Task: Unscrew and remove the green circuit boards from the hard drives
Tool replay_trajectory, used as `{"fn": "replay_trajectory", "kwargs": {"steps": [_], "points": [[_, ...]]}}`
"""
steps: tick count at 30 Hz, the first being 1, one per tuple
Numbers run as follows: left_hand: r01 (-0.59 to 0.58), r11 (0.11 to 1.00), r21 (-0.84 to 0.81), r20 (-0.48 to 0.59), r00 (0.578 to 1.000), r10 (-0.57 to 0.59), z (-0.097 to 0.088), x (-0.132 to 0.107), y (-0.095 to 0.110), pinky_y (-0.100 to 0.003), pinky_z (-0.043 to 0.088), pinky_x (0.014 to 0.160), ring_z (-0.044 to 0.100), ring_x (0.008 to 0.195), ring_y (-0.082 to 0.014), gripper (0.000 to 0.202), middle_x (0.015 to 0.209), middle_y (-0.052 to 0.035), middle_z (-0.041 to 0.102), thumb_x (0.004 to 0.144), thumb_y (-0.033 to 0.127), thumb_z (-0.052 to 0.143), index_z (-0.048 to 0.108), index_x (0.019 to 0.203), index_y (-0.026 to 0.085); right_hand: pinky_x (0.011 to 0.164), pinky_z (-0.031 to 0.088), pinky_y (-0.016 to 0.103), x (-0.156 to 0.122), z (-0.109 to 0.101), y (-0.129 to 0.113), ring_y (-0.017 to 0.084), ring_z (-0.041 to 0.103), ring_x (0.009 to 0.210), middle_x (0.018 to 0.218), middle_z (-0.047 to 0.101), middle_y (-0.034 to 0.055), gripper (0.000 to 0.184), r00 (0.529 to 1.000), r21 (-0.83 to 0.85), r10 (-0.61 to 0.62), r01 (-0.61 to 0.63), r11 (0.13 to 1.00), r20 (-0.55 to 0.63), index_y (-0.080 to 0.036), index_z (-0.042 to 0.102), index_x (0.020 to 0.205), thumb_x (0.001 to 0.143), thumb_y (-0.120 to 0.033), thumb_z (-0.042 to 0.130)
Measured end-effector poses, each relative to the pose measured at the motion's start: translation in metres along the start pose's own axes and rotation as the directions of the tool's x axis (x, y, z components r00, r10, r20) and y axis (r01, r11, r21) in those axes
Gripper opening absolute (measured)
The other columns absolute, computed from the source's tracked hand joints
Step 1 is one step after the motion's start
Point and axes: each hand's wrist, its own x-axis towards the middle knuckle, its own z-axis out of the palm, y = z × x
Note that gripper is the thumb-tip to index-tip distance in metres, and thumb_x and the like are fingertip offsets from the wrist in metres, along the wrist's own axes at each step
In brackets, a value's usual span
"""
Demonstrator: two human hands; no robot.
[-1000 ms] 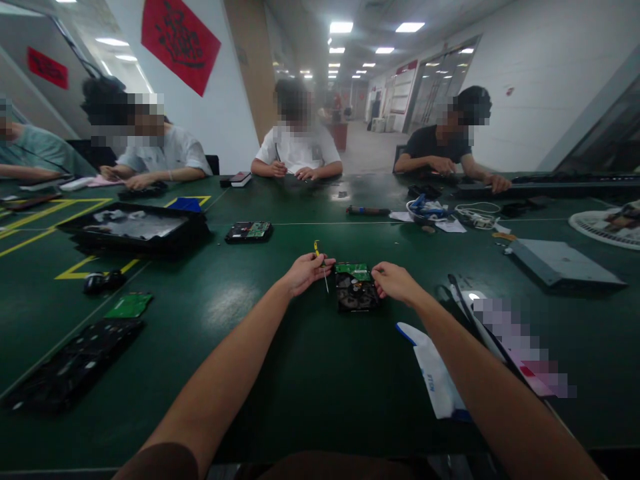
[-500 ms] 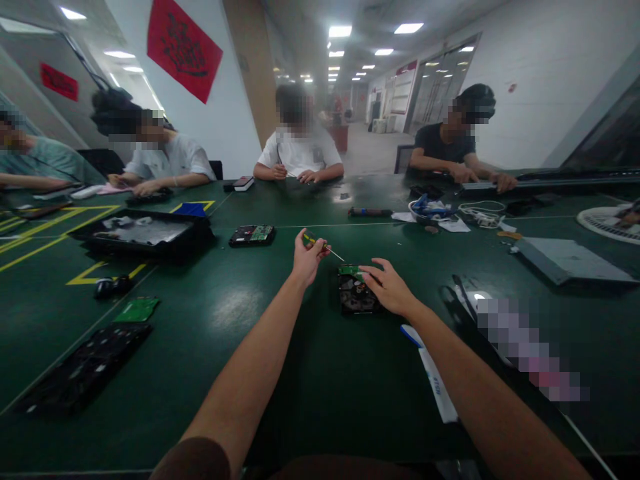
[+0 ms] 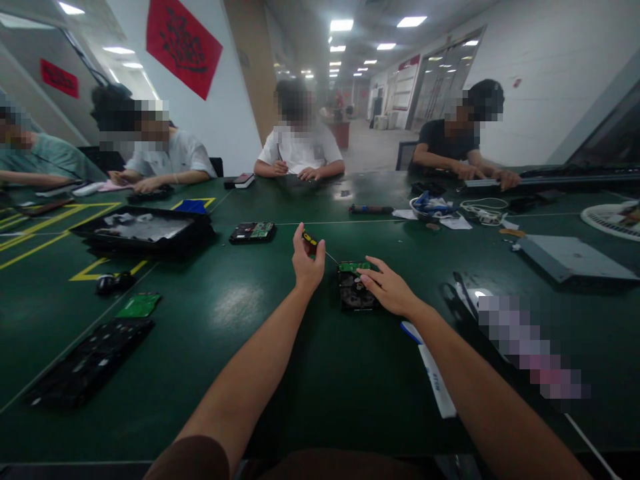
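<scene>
Fingers of my left hand [image 3: 307, 265] clamped on a screwdriver [image 3: 312, 239], right hand [image 3: 389, 291] fingers apart, on the hard drive [image 3: 353, 295]

electronics workshop | green worktable [image 3: 320, 373] | circuit boards [image 3: 139, 306] | seated workers [image 3: 300, 150]

hard drive [image 3: 354, 297]: black, flat, green board [image 3: 354, 267] at far end | screwdriver [image 3: 312, 240]: yellow-black, tilted
</scene>
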Motion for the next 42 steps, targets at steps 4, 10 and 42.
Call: {"fn": "replay_trajectory", "kwargs": {"steps": [4, 10, 42], "points": [[-0.053, 0.998, 0.041, 0.022, 0.998, 0.052, 0.000, -0.001, 0.004, -0.033, 0.057, 0.080, 0.066, 0.084, -0.0180, 0.073, 0.099, -0.0043, 0.064, 0.095, 0.041, 0.065, 0.031, 0.157, 0.024, 0.116, 0.042, 0.054, 0.000, 0.000, 0.000, 0.033, 0.044, 0.144, 0.165, 0.035, 0.0015, 0.057, 1.000, 0.005, 0.006, -0.007, 1.000, 0.009, -0.033, 0.063, 0.139, 0.103, -0.063, 0.032], [-0.118, 0.987, 0.107, 0.045, 0.993, 0.113, 0.001, -0.002, 0.007, -0.031, 0.057, 0.074, 0.063, 0.078, -0.0160, 0.070, 0.112, -0.0089, 0.065, 0.095, 0.042, 0.065, 0.034, 0.156, 0.023, 0.115, 0.042, 0.056, 0.000, 0.001, 0.001, 0.033, 0.044, 0.144, 0.163, 0.038, 0.0016, 0.056, 1.000, 0.012, 0.013, -0.013, 1.000, -0.002, -0.034, 0.063, 0.139, 0.103, -0.064, 0.032], [-0.209, 0.975, 0.077, 0.200, 0.961, 0.190, 0.002, 0.003, 0.020, -0.039, 0.058, 0.092, 0.067, 0.113, -0.0253, 0.063, 0.147, -0.0138, 0.056, 0.097, 0.040, 0.062, 0.040, 0.154, 0.025, 0.118, 0.040, 0.053, 0.000, 0.001, 0.000, 0.031, 0.045, 0.144, 0.161, 0.041, 0.0033, 0.056, 1.000, 0.002, 0.006, -0.006, 1.000, -0.002, -0.032, 0.064, 0.139, 0.103, -0.063, 0.033]]}}
